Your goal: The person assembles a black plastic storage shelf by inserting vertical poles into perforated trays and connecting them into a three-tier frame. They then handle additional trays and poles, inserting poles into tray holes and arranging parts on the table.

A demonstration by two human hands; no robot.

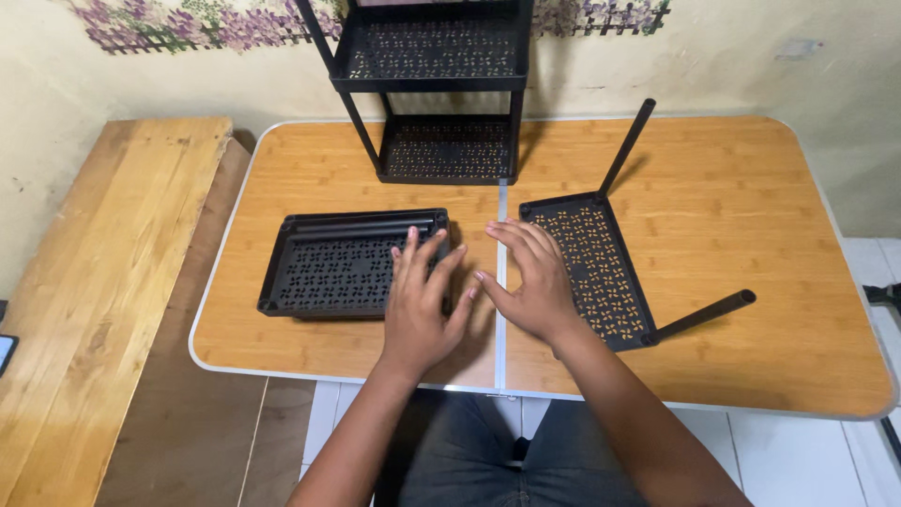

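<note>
Two black perforated trays lay flat on the wooden counter (751,310). The left tray (338,268) held loose poles along its far edge; the right tray (591,272) already had two poles (627,145) fitted at its corners. The left hand (422,300) rested flat, fingers spread, on the left tray's near right corner, grasping nothing. The right hand (530,282) lay just as flat and released on the right tray's left edge. Behind them stood a two-tier rack (436,103), already assembled. By the look of it, the work was partway: both trays remained unjoined.
</note>
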